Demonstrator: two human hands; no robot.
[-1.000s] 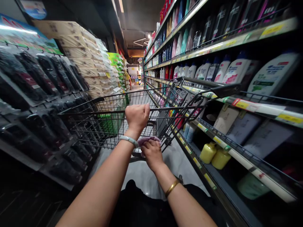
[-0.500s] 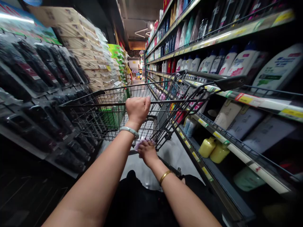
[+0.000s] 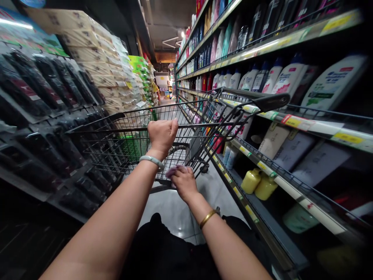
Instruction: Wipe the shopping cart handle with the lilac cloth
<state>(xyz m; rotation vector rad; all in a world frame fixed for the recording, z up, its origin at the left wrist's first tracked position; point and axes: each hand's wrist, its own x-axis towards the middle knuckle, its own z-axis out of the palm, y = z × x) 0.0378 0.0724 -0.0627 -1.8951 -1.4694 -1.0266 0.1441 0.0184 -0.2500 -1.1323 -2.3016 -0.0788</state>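
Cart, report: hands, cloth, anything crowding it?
Left hand closed on cart. Right hand holding bunched cloth, by the cart's lower near edge. Stocked shelf close on the right.

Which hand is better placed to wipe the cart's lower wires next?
Probably the right hand: it holds the purple cloth low by the cart, while the left hand is closed around the upper rail.

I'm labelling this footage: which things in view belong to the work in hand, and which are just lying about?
In use:
- shopping cart
- left hand, closed on the cart's top bar
- purple cloth, under the right hand

Just around:
- yellow bottles
- white bottles
- hanging black packages
- stacked beige packs
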